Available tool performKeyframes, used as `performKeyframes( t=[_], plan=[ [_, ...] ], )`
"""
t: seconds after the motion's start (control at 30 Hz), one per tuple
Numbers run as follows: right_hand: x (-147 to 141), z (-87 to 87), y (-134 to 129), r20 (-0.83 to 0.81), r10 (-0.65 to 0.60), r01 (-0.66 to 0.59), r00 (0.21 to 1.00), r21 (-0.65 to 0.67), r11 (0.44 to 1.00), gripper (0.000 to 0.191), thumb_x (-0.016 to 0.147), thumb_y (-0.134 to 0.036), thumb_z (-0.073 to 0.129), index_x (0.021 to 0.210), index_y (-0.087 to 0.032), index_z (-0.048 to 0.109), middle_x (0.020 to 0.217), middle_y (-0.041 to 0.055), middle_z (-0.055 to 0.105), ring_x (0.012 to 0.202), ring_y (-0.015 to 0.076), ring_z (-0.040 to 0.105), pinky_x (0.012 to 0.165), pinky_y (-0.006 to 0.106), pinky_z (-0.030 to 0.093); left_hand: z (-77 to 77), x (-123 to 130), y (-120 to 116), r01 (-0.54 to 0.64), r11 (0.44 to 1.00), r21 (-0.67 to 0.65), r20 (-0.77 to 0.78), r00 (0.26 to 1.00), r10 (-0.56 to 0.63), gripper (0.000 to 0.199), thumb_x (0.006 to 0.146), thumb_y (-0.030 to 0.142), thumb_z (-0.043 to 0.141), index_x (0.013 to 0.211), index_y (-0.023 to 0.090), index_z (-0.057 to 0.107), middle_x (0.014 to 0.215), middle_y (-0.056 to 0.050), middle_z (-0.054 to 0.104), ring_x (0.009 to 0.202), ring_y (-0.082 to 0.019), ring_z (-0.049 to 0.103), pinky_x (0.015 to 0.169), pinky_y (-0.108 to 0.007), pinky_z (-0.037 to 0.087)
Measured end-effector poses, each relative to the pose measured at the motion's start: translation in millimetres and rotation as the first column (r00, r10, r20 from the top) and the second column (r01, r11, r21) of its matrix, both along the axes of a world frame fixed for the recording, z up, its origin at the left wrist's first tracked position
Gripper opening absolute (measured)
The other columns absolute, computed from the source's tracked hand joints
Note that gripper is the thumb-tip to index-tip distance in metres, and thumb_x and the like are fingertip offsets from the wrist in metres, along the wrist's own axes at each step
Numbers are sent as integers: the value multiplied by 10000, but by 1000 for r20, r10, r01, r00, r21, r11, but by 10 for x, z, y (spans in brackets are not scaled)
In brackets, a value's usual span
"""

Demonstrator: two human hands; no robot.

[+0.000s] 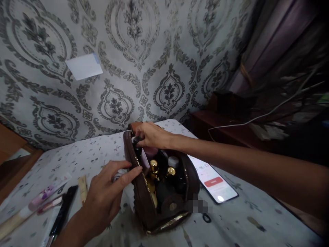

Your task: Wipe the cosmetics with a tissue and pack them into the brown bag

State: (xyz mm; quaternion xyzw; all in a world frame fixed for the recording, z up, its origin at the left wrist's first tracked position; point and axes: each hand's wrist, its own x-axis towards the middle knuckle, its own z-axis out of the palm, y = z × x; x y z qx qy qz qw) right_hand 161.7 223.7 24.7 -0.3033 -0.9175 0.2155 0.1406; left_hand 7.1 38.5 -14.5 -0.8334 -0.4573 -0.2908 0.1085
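A dark brown makeup bag point(141, 200) lies unzipped on the cloth, with brass-coloured zip teeth along its mouth. Inside it are bottles with gold caps point(154, 165), a grey-capped bottle point(173, 161) and a pale card-like piece point(145, 160). My right hand point(150, 135) reaches into the far end, its fingers closed round a small dark bottle point(136, 140), partly hidden. With thumb and finger, my left hand point(108, 187) holds the bag's left rim. Something whitish point(118, 175) shows between its fingers; I cannot make out what.
Right of the bag lies a lit phone point(218, 181) showing a timer. On the left are a black tube point(64, 209), a pink-patterned tube point(46, 195) and a beige tube point(82, 187). A patterned wall rises behind; a white cable point(246, 122) hangs at right.
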Motion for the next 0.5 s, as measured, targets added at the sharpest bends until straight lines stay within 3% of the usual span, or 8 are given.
performKeyframes(
  t=[0.3,0.4,0.5],
  plan=[
    [14,72,-53,61,18,-22,998,61,998,205,755,-194,776,928,-145,678,794,13,654,706,132,568,607,224,369,39,92,-55,-19,999,43,50,999,17,498,905,-26,387,1290,212,593,1162,-100,642,1041,-157,631,829,-248,537],
    [69,157,-77,89,107,-109,990,19,994,216,755,-100,719,965,-137,685,799,15,683,724,138,598,610,216,385,36,84,-92,-30,999,36,47,998,29,493,909,-21,380,1288,216,588,1189,-102,645,1068,-156,634,854,-246,537],
    [132,227,-105,97,170,-166,981,-50,985,366,728,14,629,1062,-120,695,812,12,711,737,144,630,626,212,409,25,62,-146,-38,999,6,56,998,38,499,908,-17,377,1305,218,568,1233,-110,640,1129,-170,627,894,-260,534]
  ],
)
